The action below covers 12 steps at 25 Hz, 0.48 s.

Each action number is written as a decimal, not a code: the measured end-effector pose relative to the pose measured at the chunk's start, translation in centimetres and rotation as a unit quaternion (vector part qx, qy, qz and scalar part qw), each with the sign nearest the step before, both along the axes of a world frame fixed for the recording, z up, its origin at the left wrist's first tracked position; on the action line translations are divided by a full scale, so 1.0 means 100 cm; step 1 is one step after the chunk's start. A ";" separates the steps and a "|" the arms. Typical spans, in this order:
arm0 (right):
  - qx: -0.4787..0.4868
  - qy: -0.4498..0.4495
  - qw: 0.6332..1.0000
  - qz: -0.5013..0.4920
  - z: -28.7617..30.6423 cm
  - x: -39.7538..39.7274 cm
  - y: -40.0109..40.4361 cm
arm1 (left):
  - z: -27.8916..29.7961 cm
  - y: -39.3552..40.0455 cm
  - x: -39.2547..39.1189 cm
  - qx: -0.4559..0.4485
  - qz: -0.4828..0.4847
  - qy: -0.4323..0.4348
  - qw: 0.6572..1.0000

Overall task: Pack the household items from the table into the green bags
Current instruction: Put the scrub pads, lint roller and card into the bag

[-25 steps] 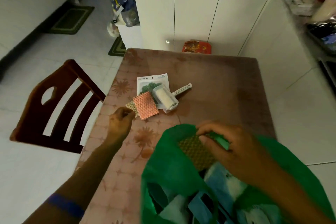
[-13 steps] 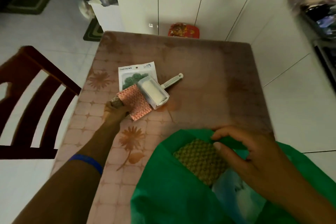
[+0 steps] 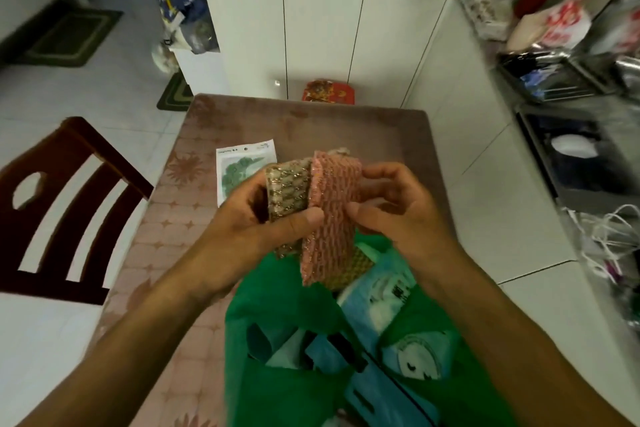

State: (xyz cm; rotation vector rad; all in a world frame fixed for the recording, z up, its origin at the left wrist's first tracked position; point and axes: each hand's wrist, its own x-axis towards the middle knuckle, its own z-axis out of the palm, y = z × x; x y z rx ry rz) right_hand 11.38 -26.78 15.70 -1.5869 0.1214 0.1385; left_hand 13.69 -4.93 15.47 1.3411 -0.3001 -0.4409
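Two mesh scouring pads, one gold (image 3: 286,192) and one pink (image 3: 329,215), gripped by left hand (image 3: 256,222); right hand (image 3: 394,208) pinches the pink; one green bag (image 3: 291,388) below.

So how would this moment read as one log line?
step: packing | left hand: grips gold sponge, pink sponge | right hand: pinches pink sponge | below: green bag

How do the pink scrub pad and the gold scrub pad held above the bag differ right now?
The pink scrub pad is salmon coloured; the gold scrub pad is olive-gold. The pink one lies in front, nearly fully visible, and hangs lower toward the green bag; the gold one sits behind it, partly hidden. The right hand touches only the pink pad; the left hand grips both. Both share a glittery woven mesh texture.
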 end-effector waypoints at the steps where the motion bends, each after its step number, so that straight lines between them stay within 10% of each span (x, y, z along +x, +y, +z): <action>1: 0.020 0.038 0.999 -0.019 -0.001 -0.011 -0.016 | 0.000 -0.010 -0.006 0.024 -0.024 0.023 0.999; 5: -0.136 0.206 0.968 0.042 -0.015 -0.048 -0.062 | -0.019 -0.038 -0.026 0.355 -0.144 -0.074 0.921; 9: -0.378 0.157 0.903 0.133 -0.023 -0.071 -0.069 | -0.027 -0.053 -0.039 0.653 -0.185 -0.317 0.662; 12: -0.518 0.081 0.842 0.127 -0.019 -0.071 -0.067 | -0.021 -0.043 -0.034 0.672 -0.179 -0.296 0.654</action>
